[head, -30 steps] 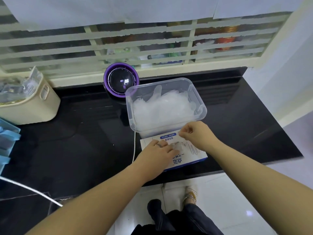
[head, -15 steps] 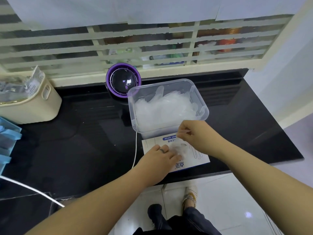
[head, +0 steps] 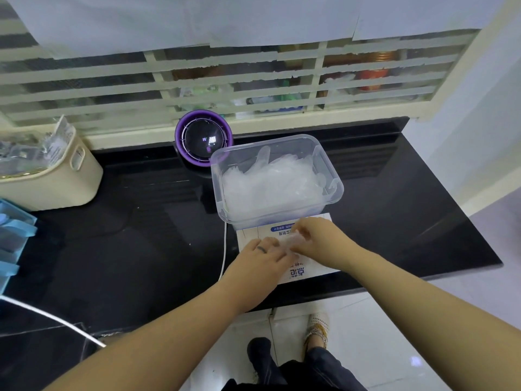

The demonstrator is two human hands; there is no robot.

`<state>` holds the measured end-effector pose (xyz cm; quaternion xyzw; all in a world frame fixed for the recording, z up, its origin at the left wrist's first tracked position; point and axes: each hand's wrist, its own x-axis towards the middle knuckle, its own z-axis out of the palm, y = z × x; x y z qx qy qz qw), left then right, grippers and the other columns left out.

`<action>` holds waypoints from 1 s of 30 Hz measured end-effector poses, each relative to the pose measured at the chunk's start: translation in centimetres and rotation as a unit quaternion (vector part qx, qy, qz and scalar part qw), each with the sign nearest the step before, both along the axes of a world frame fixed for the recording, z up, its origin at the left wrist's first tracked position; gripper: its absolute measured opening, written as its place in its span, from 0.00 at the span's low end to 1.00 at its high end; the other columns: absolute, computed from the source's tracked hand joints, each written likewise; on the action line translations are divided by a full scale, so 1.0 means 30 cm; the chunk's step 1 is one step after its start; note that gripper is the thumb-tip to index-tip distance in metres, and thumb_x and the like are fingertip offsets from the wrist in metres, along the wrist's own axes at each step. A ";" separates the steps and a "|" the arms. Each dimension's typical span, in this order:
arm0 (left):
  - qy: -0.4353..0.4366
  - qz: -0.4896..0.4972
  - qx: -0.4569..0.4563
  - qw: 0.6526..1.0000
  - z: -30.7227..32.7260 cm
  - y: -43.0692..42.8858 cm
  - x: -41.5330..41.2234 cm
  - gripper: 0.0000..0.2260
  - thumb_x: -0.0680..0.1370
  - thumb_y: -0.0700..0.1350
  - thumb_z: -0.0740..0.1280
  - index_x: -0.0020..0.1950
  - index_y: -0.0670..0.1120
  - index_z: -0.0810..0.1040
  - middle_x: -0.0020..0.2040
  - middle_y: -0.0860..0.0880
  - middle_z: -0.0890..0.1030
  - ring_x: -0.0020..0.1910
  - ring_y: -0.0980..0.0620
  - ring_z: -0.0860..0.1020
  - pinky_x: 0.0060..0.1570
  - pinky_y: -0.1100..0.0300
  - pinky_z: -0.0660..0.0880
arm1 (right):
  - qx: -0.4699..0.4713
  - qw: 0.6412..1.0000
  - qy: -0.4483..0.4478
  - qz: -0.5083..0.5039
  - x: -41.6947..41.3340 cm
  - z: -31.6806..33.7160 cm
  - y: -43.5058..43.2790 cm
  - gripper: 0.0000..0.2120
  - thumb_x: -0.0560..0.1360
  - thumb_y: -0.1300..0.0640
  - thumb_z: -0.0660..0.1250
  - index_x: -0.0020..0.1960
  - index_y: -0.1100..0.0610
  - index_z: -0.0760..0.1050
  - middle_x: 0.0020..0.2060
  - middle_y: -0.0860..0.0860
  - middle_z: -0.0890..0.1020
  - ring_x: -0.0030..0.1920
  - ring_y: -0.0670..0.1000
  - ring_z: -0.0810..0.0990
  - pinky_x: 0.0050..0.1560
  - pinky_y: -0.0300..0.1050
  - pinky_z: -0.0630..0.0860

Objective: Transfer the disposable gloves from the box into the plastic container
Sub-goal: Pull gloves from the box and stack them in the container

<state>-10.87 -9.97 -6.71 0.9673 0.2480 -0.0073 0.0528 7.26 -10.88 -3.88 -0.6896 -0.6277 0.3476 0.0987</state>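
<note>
Glove (head: 291,241) pinched over the box (head: 252,235)

Both bare hands met on top of the white, blue-printed box, which lay flat at the front edge of a black countertop (head: 141,249). The left hand (head: 262,258) rested on the box lid with its fingers laid out fairly straight, a dark band showing on one of them. The right hand (head: 315,238) had its fingers curled in, nipping a thin translucent glove at the middle of the lid, just beside the left fingertips. How much of that glove was clear of the box could not be told.

Directly behind the box, touching or nearly touching its far edge, stood the clear plastic container (head: 215,176), lidless and holding a crumpled heap of gloves (head: 270,187) that came well up its walls. One glove finger stuck up against the back wall.

A round purple device (head: 203,141) with a dark dome sat just behind the container's left corner, and a white cable (head: 224,249) ran down the counter along the box's left side. Well apart, on the far left, stood a cream basket (head: 56,179) stuffed with clear packets.
</note>
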 end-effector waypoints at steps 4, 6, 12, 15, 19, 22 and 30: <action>-0.026 0.161 -0.125 0.979 0.016 0.009 -0.011 0.25 0.79 0.47 0.63 0.76 0.52 0.60 0.70 0.52 0.64 0.66 0.49 0.68 0.58 0.55 0.73 | -0.020 1.000 -0.011 -0.011 0.004 -0.049 -0.003 0.16 0.76 0.57 0.62 0.30 0.56 0.63 0.28 0.51 0.69 0.30 0.49 0.63 0.31 0.43 0.60; -0.023 0.199 -0.152 0.968 0.016 0.020 -0.014 0.26 0.80 0.49 0.62 0.76 0.53 0.58 0.71 0.54 0.62 0.66 0.51 0.69 0.58 0.56 0.71 | -0.035 0.996 0.059 -0.062 0.008 -0.039 -0.001 0.13 0.78 0.55 0.61 0.36 0.56 0.67 0.31 0.49 0.72 0.32 0.47 0.67 0.32 0.41 0.63; -0.009 0.224 -0.183 0.957 0.006 0.035 -0.001 0.30 0.76 0.51 0.66 0.76 0.55 0.58 0.69 0.53 0.66 0.66 0.47 0.68 0.60 0.52 0.70 | -0.052 0.963 0.230 -0.134 0.024 0.000 0.010 0.08 0.75 0.54 0.66 0.43 0.58 0.79 0.44 0.55 0.83 0.45 0.56 0.78 0.53 0.55 0.73; 0.009 0.218 -0.164 0.962 -0.004 0.033 -0.002 0.30 0.76 0.53 0.66 0.75 0.54 0.58 0.67 0.52 0.67 0.63 0.46 0.69 0.55 0.52 0.70 | -0.071 0.888 0.404 -0.210 0.020 0.027 0.013 0.08 0.78 0.56 0.63 0.42 0.58 0.77 0.39 0.54 0.80 0.43 0.53 0.76 0.51 0.50 0.73; -0.026 0.224 -0.201 0.953 -0.028 0.044 -0.009 0.32 0.74 0.59 0.66 0.75 0.54 0.59 0.69 0.53 0.68 0.65 0.47 0.69 0.60 0.50 0.71 | -0.014 0.909 0.374 -0.185 -0.007 0.063 0.012 0.10 0.78 0.55 0.64 0.41 0.58 0.76 0.36 0.51 0.80 0.40 0.51 0.76 0.50 0.48 0.74; -0.138 0.246 -0.294 0.913 -0.042 0.054 -0.015 0.44 0.68 0.67 0.69 0.77 0.59 0.50 0.73 0.56 0.64 0.70 0.49 0.67 0.65 0.44 0.70 | 0.032 0.929 0.317 -0.187 -0.015 0.072 0.016 0.10 0.78 0.55 0.63 0.41 0.58 0.76 0.37 0.52 0.81 0.39 0.50 0.76 0.49 0.47 0.74; -0.265 0.284 -0.244 0.889 -0.004 -0.053 -0.051 0.46 0.64 0.64 0.75 0.72 0.60 0.49 0.67 0.61 0.57 0.67 0.52 0.67 0.63 0.49 0.72 | 0.032 0.868 0.390 -0.304 -0.043 0.031 -0.010 0.12 0.79 0.56 0.62 0.44 0.66 0.75 0.35 0.51 0.80 0.38 0.47 0.78 0.56 0.52 0.75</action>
